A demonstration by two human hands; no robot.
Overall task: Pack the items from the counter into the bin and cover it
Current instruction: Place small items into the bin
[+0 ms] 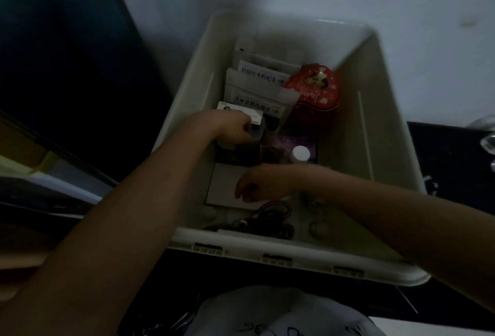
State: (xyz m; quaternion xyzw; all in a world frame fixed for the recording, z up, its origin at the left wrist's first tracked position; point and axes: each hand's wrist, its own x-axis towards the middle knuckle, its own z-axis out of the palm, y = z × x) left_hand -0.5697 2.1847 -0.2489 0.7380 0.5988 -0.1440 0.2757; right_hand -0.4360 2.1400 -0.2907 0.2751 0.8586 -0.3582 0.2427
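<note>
- Bin: cream plastic, lid off, on dark counter by the wall.
- L hand inside bin, fingers curled round small white box, next to the paper pouches.
- R hand over flat white box, fingers hanging loose; prob. holding nothing, dim light.
- Red heart tin at far right w/ black cords at near wall.

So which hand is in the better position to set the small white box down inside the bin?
The left hand. It already grips the small white box inside the bin, beside the white pouches. The right hand hangs over the grey flat box, holding nothing visible.
</note>
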